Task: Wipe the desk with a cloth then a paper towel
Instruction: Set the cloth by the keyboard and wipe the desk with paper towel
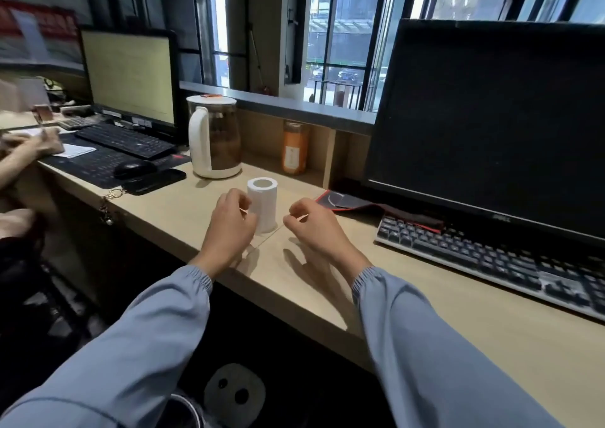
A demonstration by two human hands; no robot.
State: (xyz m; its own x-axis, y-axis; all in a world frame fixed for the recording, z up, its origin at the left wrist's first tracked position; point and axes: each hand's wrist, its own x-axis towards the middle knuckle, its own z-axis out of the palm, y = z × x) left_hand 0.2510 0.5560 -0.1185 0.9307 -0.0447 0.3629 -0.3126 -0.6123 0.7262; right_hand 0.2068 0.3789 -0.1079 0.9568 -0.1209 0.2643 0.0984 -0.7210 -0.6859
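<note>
The left hand (230, 228) hides the lower left of the roll (263, 198), which stands upright on the table (458, 313) beside the right hand (314, 228). Both hands' fingers are curled above the table; I cannot tell whether they pinch anything.

A white paper towel roll (263, 203) is stood upright on the wooden desk (425, 296). The left hand (230, 228) is held just in front of it with fingers curled; contact cannot be judged. The right hand (316, 228) is held loosely curled over the desk, just right of the roll. A kettle (214, 141) is seen behind and a keyboard (491, 257) to the right.
</note>
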